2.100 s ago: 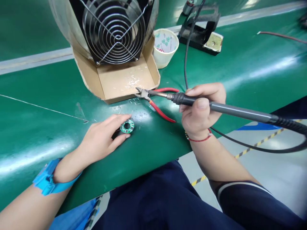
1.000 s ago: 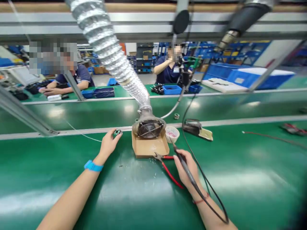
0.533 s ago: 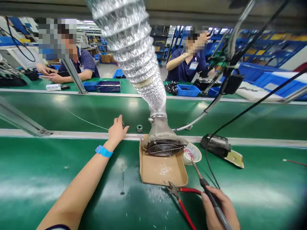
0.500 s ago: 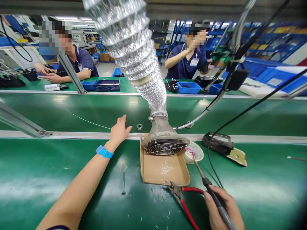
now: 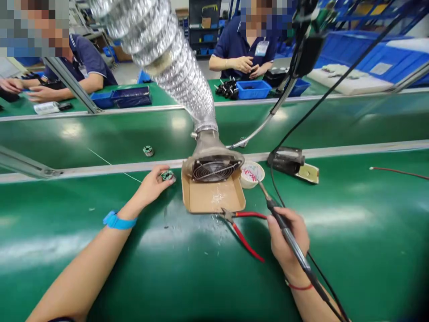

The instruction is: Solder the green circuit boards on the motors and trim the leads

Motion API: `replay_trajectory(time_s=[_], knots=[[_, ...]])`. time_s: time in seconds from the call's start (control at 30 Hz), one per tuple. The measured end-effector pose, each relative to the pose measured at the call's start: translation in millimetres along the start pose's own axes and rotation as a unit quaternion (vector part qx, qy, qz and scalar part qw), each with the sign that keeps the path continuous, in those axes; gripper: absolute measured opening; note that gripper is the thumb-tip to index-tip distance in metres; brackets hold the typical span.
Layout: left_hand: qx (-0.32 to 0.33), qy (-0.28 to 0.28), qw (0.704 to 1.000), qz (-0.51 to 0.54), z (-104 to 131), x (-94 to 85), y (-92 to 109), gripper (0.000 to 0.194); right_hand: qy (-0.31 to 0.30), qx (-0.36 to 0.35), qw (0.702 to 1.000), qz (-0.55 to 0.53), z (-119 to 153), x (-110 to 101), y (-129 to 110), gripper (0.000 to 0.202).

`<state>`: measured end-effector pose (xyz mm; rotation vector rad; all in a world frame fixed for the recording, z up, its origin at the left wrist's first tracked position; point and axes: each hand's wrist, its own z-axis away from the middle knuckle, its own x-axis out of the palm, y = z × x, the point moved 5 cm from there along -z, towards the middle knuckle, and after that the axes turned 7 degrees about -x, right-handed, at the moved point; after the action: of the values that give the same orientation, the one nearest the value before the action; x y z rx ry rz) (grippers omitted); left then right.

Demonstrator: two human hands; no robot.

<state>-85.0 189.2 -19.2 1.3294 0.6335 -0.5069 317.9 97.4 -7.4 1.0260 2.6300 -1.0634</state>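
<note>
Beside the fan (image 5: 214, 169) | left hand (image 5: 151, 185) fingers pinch round board (image 5: 167, 175) | right hand (image 5: 288, 239) grips soldering iron (image 5: 284, 228)

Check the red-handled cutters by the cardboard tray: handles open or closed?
Open. The red-handled cutters lie flat on the green table, their two handles spread apart in a V, untouched beside the right hand.

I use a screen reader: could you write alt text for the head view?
The left hand pinches a small round green circuit board beside a cardboard tray; the right hand holds a dark soldering iron over red-handled cutters.
</note>
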Motion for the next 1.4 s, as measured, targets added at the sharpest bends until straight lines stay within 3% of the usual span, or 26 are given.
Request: replay_trajectory(time_s=[0.13, 0.27, 0.33, 0.47, 0.6, 0.73, 0.83, 0.93, 1.1, 1.4], knots=[[-0.006, -0.037, 0.999, 0.015, 75.8, 3.1, -10.4, 0.048, -0.004, -0.012, 0.999, -0.029, 0.3, -2.3, -12.1, 0.016], [-0.013, -0.033, 0.999, 0.038, 109.3, 7.1, -7.0, 0.044, 0.016, -0.025, 0.996, -0.083, 1.5, -12.6, -31.8, 0.019], [-0.015, -0.061, 0.996, 0.069, 119.7, 15.3, 0.3, 0.049, 0.004, -0.019, 0.991, -0.131, 3.5, -17.9, -45.0, 0.027], [-0.018, -0.152, 0.979, 0.134, 145.2, 37.5, 27.8, 0.060, -0.096, 0.030, 0.964, -0.246, 7.4, -17.6, -76.8, 0.044], [-0.039, -0.228, 0.954, 0.193, 168.4, 51.9, 53.9, 0.057, -0.199, 0.077, 0.938, -0.273, 0.4, -6.9, -103.2, 0.035], [0.000, -0.270, 0.940, 0.210, 180.8, 55.2, 66.5, 0.046, -0.302, 0.097, 0.894, -0.318, -7.0, 13.1, -115.5, 0.044], [0.041, -0.283, 0.937, 0.202, 187.1, 54.0, 69.0, 0.042, -0.347, 0.116, 0.854, -0.369, -6.1, 26.9, -120.1, 0.053], [0.073, -0.285, 0.935, 0.200, 192.5, 52.7, 70.5, 0.041, -0.383, 0.117, 0.834, -0.380, -4.1, 35.3, -125.7, 0.052], [0.105, -0.281, 0.935, 0.189, 196.6, 52.4, 72.7, 0.042, -0.432, 0.123, 0.825, -0.344, -4.8, 39.9, -130.2, 0.050], [0.173, -0.247, 0.945, 0.128, 197.7, 48.8, 74.5, 0.043, -0.449, 0.130, 0.822, -0.325, -2.2, 43.9, -129.6, 0.047]])
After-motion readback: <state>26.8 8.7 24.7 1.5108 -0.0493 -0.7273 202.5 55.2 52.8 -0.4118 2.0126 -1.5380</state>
